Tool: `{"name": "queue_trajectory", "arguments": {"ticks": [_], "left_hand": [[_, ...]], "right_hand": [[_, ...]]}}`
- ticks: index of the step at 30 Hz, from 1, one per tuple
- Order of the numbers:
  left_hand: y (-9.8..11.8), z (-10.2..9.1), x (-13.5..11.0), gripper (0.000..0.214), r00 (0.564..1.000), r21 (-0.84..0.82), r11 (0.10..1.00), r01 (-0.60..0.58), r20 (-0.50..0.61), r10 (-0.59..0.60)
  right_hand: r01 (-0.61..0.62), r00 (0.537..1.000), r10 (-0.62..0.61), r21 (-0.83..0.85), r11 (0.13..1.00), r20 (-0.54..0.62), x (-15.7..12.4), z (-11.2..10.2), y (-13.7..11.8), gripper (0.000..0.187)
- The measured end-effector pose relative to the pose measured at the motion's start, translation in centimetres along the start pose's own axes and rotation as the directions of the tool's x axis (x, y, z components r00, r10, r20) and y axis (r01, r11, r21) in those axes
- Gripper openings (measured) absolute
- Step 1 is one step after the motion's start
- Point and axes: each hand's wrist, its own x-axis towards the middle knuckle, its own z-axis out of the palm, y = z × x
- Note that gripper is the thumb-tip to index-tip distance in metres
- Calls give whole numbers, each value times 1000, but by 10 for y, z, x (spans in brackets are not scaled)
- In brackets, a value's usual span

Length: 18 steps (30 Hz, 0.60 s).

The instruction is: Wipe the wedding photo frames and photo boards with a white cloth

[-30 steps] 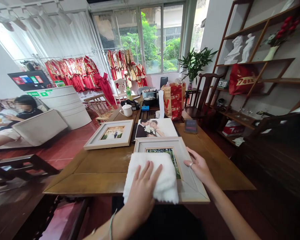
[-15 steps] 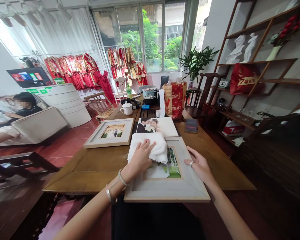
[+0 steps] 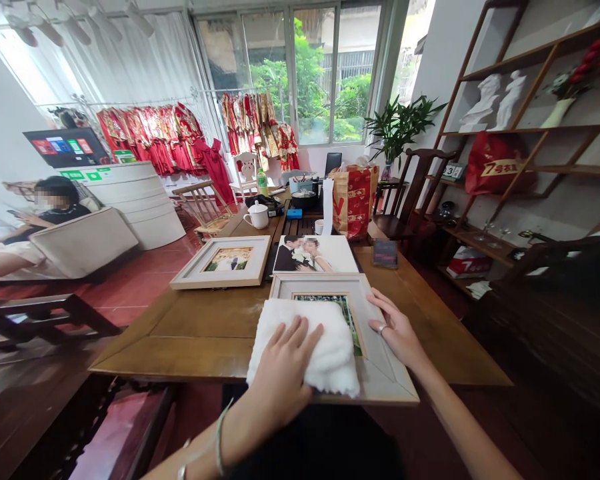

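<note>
A white cloth [image 3: 330, 340] lies over the left and lower part of a picture frame [image 3: 393, 367] at the table's front edge. My left hand [image 3: 285, 367] presses flat on the cloth, fingers stretched and a little apart. At the frame's right edge, my right hand [image 3: 400, 333] grips the border, its thumb on the front face and the other fingers along the side. The cloth hides much of the green outdoor photo [image 3: 355, 333] inside. Behind it lies an unframed couple's portrait [image 3: 330, 257]. To the left rests a second framed photo [image 3: 222, 263].
On the wooden table [image 3: 190, 340] stand a white lidded cup [image 3: 257, 215], a red paper bag [image 3: 356, 203] and a small dark block [image 3: 385, 254]. A dark chair [image 3: 410, 193] stands at the far right. A person [image 3: 55, 207] sits on a sofa at left.
My left hand has drawn the cloth toward me, from the frame's upper left to its lower part. The right hand keeps its hold on the edge. The view has shifted slightly.
</note>
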Motion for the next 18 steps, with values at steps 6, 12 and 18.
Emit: {"name": "queue_trajectory", "arguments": {"ticks": [6,12,18], "left_hand": [[-40,-3,63,77,978,66,997,47,-204,-32],[-55,2,80,75,974,52,998,18,-228,-6],[-28,9,16,87,993,1,998,-60,-101,59]], "right_hand": [[20,995,-17,-31,999,97,3,-2,-2,41],[59,998,-58,-30,998,38,2,3,-5,35],[80,995,-72,-138,987,64,1,3,-14,26]]}}
